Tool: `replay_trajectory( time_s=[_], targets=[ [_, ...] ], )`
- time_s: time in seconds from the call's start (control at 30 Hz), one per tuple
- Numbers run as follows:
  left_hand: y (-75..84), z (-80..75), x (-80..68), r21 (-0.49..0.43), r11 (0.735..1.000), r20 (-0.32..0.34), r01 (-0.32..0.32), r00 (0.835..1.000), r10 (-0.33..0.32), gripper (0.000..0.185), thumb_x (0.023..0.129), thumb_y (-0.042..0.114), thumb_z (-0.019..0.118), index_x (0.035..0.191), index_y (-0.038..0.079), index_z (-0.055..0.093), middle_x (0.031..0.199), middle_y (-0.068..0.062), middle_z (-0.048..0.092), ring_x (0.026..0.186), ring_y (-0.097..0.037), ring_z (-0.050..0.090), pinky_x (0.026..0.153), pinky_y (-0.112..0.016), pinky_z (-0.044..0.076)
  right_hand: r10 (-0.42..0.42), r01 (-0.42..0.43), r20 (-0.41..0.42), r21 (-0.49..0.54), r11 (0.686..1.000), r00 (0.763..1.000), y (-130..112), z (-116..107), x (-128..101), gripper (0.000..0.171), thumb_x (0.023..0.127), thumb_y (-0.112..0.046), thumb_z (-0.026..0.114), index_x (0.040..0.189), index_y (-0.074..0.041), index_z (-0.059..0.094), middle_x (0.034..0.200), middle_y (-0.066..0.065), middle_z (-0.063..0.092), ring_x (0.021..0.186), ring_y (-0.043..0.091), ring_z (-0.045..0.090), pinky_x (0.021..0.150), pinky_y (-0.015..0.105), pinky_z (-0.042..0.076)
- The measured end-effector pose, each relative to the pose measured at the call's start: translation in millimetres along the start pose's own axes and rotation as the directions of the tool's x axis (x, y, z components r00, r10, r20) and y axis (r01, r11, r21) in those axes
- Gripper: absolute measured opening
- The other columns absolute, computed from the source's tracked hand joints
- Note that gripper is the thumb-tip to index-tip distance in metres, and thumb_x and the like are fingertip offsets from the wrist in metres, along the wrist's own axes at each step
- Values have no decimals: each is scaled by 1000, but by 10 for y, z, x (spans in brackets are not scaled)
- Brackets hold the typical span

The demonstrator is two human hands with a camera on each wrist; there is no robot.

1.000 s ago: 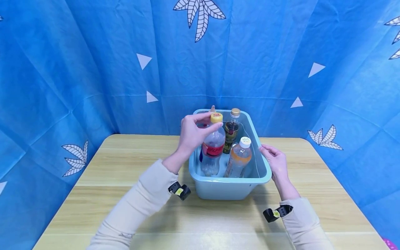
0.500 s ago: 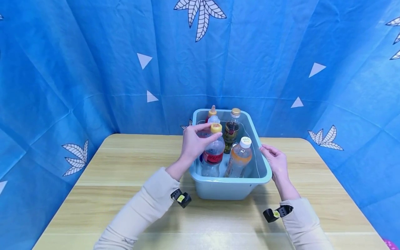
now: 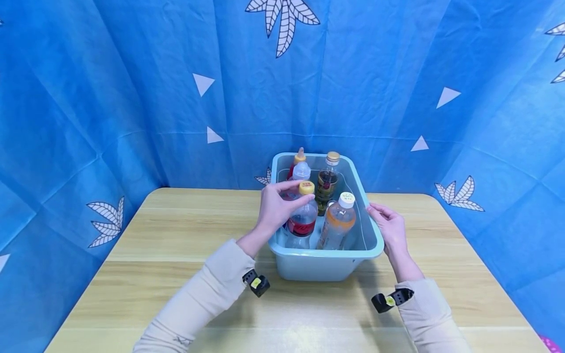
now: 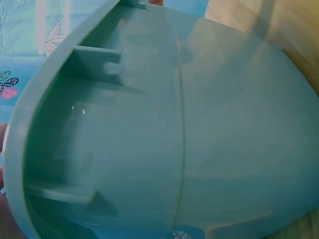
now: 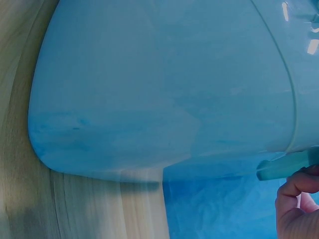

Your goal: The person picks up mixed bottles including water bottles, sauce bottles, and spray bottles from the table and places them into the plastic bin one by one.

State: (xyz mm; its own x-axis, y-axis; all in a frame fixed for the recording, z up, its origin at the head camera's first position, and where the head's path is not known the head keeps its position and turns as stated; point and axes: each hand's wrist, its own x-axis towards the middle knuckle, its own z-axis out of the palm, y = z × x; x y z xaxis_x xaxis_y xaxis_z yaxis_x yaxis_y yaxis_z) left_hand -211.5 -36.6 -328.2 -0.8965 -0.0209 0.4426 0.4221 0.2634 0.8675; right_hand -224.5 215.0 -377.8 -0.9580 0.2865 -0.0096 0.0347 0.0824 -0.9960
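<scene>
A light blue plastic tub (image 3: 315, 267) stands on the table with several bottles in it. My left hand (image 3: 277, 208) pinches the yellow cap of a clear plastic bottle with a red label (image 3: 301, 228) at the tub's near left. At the tub's right side my right hand (image 3: 390, 228) holds the rim, also seen in the right wrist view, where the fingers (image 5: 299, 191) curl at the tub's edge. Close by stands a clear bottle with an orange band and white cap (image 3: 339, 223). The left wrist view shows mostly the tub's outer wall (image 4: 224, 124).
Behind are a dark-liquid bottle with a gold cap (image 3: 327, 182), a clear-capped bottle (image 3: 302, 171) and a red bottle with a nozzle tip (image 3: 299, 158). A wooden table (image 3: 185, 220) lies beneath, and a blue patterned cloth (image 3: 375, 73) hangs behind it.
My left hand has lowered the red-labelled bottle into the tub, uncovering the bottles behind it. The right hand has stayed at the rim.
</scene>
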Motion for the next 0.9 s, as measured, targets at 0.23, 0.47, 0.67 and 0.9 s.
replay_trajectory(
  time_s=[0.23,0.47,0.67,0.9],
  targets=[
    [-27,9,-10,5,999,15,41,999,-41,35,71,27,75,101,11,68,99,-3,65,86,-13,60,70,-26,50,11,-11,1,1,1000,1000,-14,1,1,46,82,-23,64,117,5,53,69,-15,61,65,1,59,60,16,49],
    [-37,16,-15,5,999,9,39,999,-39,36,69,28,76,100,10,68,98,-2,66,86,-14,60,71,-31,50,0,0,-3,2,1000,1000,-25,5,11,45,82,-21,64,117,6,53,68,-16,60,65,1,59,60,16,49],
    [-34,19,-37,17,999,20,42,999,-42,38,69,28,76,101,10,67,99,-2,65,88,-15,60,70,-31,51,-7,7,-2,7,1000,1000,-15,-1,13,45,82,-21,64,116,6,53,68,-15,61,64,1,59,59,16,49],
    [-16,4,-63,20,999,26,44,999,-45,39,68,27,77,102,9,67,100,-2,65,86,-12,59,65,-24,50,4,-4,-5,6,1000,1000,-14,-4,9,45,82,-22,64,116,6,53,68,-14,61,64,1,59,59,16,49]
  ],
)
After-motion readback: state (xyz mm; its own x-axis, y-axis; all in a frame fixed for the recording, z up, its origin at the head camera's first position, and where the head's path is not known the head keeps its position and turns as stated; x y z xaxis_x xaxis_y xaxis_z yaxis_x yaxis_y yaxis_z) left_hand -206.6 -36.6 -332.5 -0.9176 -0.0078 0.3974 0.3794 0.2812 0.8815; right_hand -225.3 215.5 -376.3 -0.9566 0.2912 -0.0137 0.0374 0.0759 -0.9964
